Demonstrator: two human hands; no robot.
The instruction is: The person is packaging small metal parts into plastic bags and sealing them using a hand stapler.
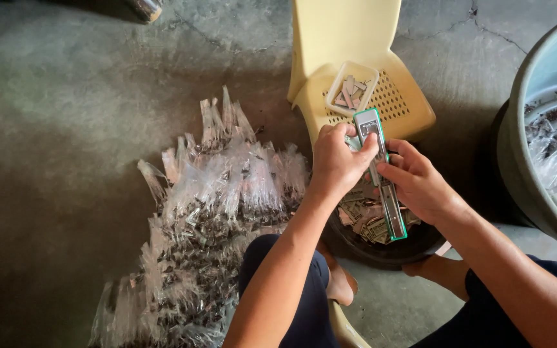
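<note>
At the centre of the frame I see both hands on a long green-edged stapler [381, 187], swung open. My left hand [340, 161] is curled around its upper half, fingers closed on it; my right hand [417, 183] pinches the lower metal strip between thumb and fingers. The stapler hangs over a dark bowl [414, 248] of paper slips. Just above, a small clear tray [351, 90] of staple strips sits on a yellow plastic chair [356, 38]. Left of centre, a heap of filled clear plastic bags [214, 212] lies on the concrete floor [53, 161].
</note>
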